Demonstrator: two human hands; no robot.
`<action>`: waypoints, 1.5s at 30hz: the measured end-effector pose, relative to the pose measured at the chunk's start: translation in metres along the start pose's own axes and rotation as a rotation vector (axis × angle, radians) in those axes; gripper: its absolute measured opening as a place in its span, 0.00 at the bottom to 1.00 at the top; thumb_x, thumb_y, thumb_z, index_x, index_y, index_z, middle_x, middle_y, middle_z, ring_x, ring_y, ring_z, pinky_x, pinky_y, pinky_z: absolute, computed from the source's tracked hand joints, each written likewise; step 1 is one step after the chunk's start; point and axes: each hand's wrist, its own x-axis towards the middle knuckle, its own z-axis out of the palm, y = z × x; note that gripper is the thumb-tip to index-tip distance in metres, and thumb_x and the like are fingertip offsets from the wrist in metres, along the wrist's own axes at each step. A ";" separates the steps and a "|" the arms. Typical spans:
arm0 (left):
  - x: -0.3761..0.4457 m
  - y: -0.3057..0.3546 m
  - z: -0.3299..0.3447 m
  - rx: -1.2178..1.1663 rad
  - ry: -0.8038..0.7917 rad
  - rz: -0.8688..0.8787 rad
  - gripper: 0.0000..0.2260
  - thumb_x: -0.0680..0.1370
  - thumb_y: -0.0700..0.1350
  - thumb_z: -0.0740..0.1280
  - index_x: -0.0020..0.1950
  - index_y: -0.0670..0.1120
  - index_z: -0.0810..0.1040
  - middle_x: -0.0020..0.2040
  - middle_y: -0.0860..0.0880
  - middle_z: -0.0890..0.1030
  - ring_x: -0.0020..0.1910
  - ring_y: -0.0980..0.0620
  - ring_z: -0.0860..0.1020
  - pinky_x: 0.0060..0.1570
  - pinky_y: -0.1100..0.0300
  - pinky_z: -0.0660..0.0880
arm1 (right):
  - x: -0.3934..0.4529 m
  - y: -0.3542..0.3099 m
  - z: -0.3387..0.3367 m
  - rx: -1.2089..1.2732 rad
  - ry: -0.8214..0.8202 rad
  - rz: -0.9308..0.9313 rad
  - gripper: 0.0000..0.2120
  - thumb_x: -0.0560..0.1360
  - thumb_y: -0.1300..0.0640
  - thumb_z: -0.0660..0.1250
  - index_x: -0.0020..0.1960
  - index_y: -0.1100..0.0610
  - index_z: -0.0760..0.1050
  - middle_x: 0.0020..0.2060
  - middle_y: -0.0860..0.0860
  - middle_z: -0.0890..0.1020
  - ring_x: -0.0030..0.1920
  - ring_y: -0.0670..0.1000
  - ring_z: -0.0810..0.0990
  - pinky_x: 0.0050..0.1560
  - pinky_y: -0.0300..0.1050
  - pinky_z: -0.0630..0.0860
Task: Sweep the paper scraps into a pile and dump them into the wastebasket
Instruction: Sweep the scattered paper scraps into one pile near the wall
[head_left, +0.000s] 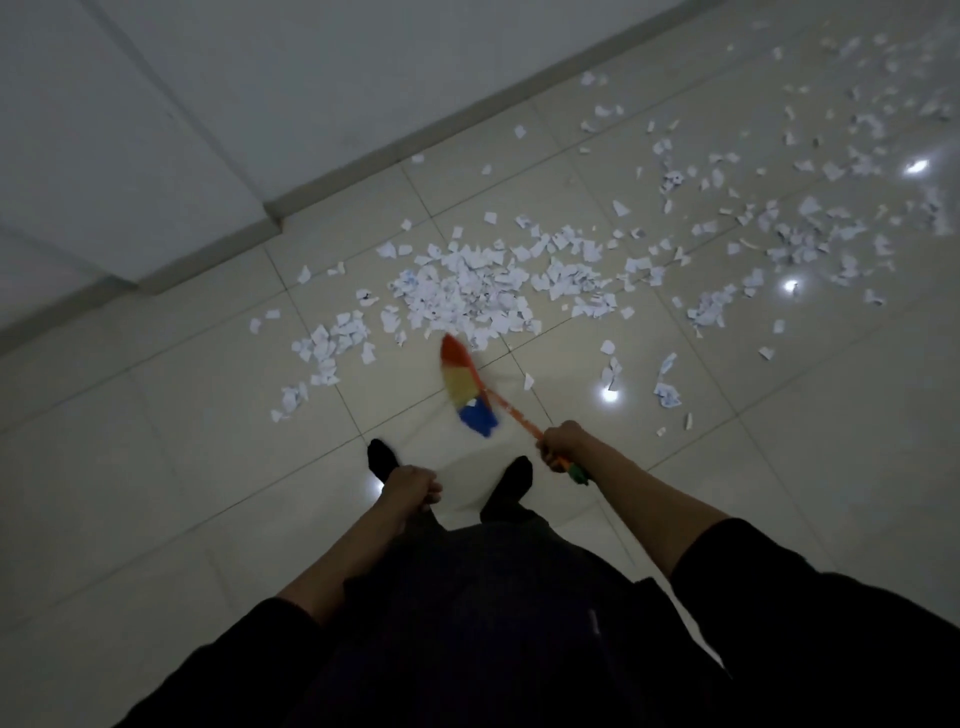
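Observation:
White paper scraps lie on the tiled floor, densest in a pile (467, 291) straight ahead, with several more scattered (810, 228) to the right and far right. My right hand (563, 441) grips the orange handle of a small broom. Its red, yellow and blue bristle head (465, 384) is blurred, just short of the pile's near edge. My left hand (413, 488) hangs by my thigh with curled fingers and holds nothing. No wastebasket is in view.
A white wall with a grey baseboard (415, 124) runs diagonally along the left and far side, with a corner step (270, 213). My two dark-socked feet (511, 475) stand on glossy beige tiles (156, 467) with light reflections.

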 end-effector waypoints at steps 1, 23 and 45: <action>0.000 0.001 -0.005 -0.002 -0.004 0.010 0.05 0.80 0.37 0.60 0.51 0.37 0.73 0.36 0.45 0.76 0.30 0.53 0.73 0.27 0.64 0.67 | 0.000 0.000 -0.008 0.006 0.044 -0.001 0.04 0.76 0.69 0.61 0.43 0.66 0.71 0.29 0.57 0.73 0.25 0.50 0.69 0.20 0.37 0.66; 0.035 0.081 -0.103 0.008 -0.193 0.110 0.05 0.78 0.39 0.63 0.50 0.38 0.76 0.39 0.43 0.80 0.33 0.50 0.78 0.30 0.62 0.70 | -0.090 -0.112 0.071 0.264 0.141 -0.168 0.04 0.76 0.65 0.57 0.45 0.63 0.70 0.30 0.56 0.73 0.25 0.49 0.70 0.21 0.38 0.67; 0.061 -0.007 -0.266 -0.295 0.081 -0.052 0.07 0.79 0.41 0.62 0.44 0.41 0.77 0.40 0.44 0.81 0.36 0.51 0.78 0.33 0.62 0.72 | -0.093 -0.227 0.373 -0.247 -0.452 -0.113 0.04 0.77 0.67 0.59 0.45 0.65 0.71 0.31 0.55 0.73 0.25 0.47 0.71 0.23 0.36 0.70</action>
